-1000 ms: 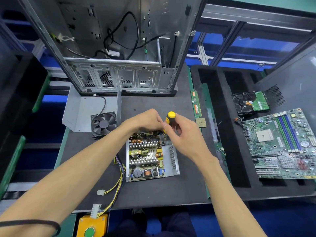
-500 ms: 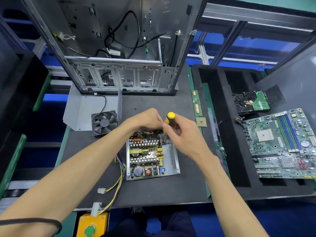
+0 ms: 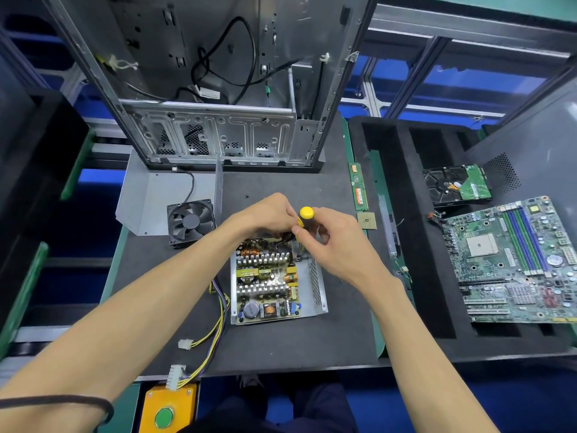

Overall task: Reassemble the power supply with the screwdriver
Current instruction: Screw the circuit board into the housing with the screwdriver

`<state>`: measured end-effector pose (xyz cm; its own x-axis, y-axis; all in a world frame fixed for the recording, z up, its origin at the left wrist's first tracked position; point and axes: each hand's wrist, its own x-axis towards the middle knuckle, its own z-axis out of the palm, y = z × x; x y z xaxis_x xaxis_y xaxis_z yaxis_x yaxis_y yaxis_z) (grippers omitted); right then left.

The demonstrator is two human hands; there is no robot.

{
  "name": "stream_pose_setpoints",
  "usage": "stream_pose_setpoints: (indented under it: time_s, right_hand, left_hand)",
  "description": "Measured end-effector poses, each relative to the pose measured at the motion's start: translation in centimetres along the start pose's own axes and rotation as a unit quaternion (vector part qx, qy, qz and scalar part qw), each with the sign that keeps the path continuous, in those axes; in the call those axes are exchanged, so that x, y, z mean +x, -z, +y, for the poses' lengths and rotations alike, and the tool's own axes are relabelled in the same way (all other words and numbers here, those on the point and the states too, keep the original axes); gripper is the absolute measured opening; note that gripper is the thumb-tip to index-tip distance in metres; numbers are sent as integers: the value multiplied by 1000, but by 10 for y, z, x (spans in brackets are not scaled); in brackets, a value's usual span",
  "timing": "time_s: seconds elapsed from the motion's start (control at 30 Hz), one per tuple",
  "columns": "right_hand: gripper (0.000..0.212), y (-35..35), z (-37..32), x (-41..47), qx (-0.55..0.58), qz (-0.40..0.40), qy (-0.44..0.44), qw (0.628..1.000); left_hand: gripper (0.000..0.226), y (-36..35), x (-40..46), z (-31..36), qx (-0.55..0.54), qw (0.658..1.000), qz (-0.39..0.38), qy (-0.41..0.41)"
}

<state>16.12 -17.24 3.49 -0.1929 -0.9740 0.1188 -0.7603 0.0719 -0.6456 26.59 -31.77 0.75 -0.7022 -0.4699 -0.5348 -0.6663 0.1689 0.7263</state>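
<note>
Nothing moved: right hand grips one screwdriver; left hand seemingly pinching it.

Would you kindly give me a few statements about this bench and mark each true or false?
1. The right hand grips the screwdriver. True.
2. The power supply has its cover on. False: it is open, with its board showing.
3. The fan lies left of the power supply. True.
4. The motherboard sits inside the case. False: it lies on the black tray at the right.
5. The left hand rests at the supply's far edge. True.
</note>
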Motion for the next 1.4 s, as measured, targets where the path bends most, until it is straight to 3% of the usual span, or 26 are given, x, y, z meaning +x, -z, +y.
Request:
stream_pose_setpoints:
  time_s: [0.2,0.5,0.7,0.87,1.03,1.23,1.4]
  right_hand:
    - [19,-2,0,1,-9,-18,-6,1000]
    - [19,-1,2,3,-9,-19,-3,1000]
    - [21,-1,3,5,-13,-20,-10,1000]
    - [20,1,0,5,-20,-28,-9,999]
    - [21,2,-1,6,-19,-28,-8,999]
    - [20,1,2,4,-19,-29,-11,999]
    - [21,2,2,3,-15,-26,-12,999]
  left_hand:
    - [17,0,-1,-3,-19,1000,-5,-4]
    - [22,0,1,-5,-21,1000,-9,0]
    - [40,0,2,-6,-26,1000,-12,1]
    - [21,0,3,-5,-39,999,-23,2]
    - [46,0,4,-6,-42,999,-23,2]
    - [30,0,3,-7,-56,998,-20,9]
    - [31,0,1,-6,-55,998,-15,7]
